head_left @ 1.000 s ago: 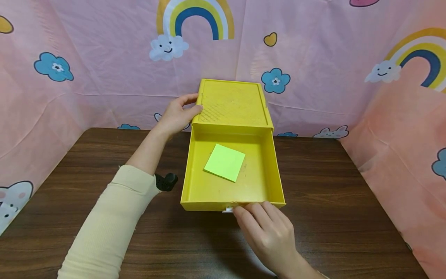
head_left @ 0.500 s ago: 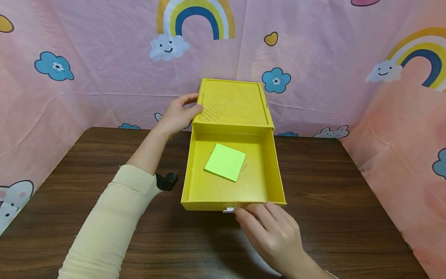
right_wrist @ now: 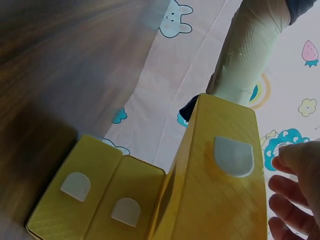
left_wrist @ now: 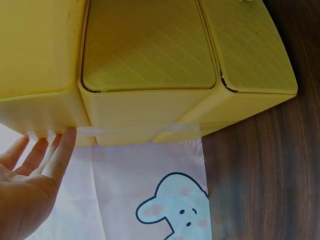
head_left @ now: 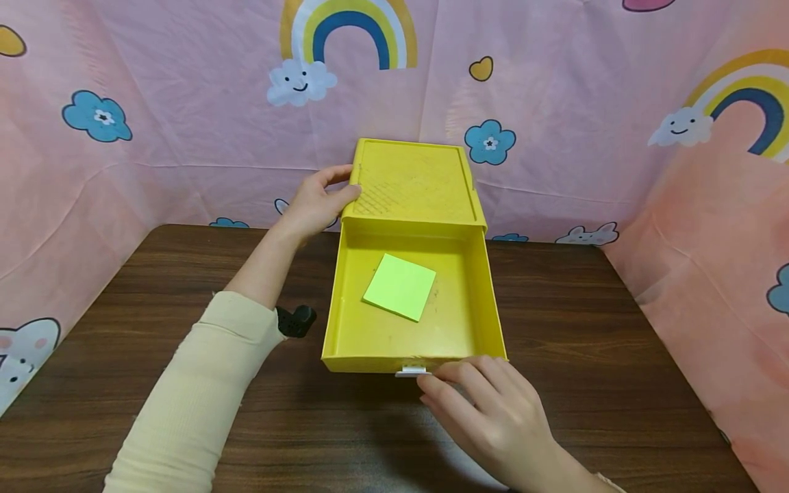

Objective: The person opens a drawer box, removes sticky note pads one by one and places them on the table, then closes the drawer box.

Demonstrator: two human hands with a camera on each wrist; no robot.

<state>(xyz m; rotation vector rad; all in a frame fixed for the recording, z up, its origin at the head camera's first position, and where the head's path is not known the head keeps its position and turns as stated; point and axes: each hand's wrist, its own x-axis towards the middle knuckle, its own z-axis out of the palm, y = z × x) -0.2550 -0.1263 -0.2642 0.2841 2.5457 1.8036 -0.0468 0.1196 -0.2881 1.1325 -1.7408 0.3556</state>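
A yellow drawer cabinet (head_left: pixel 416 181) stands at the back of the table, its top drawer (head_left: pixel 453 329) pulled out toward me. Inside the drawer lies a light green pad of sticky notes (head_left: pixel 401 286). My left hand (head_left: pixel 316 200) rests on the cabinet's left side: the thumb lies over the top edge, and the left wrist view shows nearly straight fingers (left_wrist: pixel 61 156) against the side. By the right part of the drawer front is my right hand (head_left: pixel 493 414), fingers loosely bent. In the right wrist view, it is apart from the white drawer handle (right_wrist: pixel 233 156).
Two lower drawers (right_wrist: pixel 107 192) with white pulls are closed beneath the top one. The cabinet stands on a dark wooden table (head_left: pixel 585 383). Behind and around it hangs a pink printed cloth (head_left: pixel 203 103). A black wrist device (head_left: pixel 296 322) sticks out from the left sleeve.
My right hand has shifted slightly right, and more of the white handle shows. The left hand, drawer and sticky notes stay in place.
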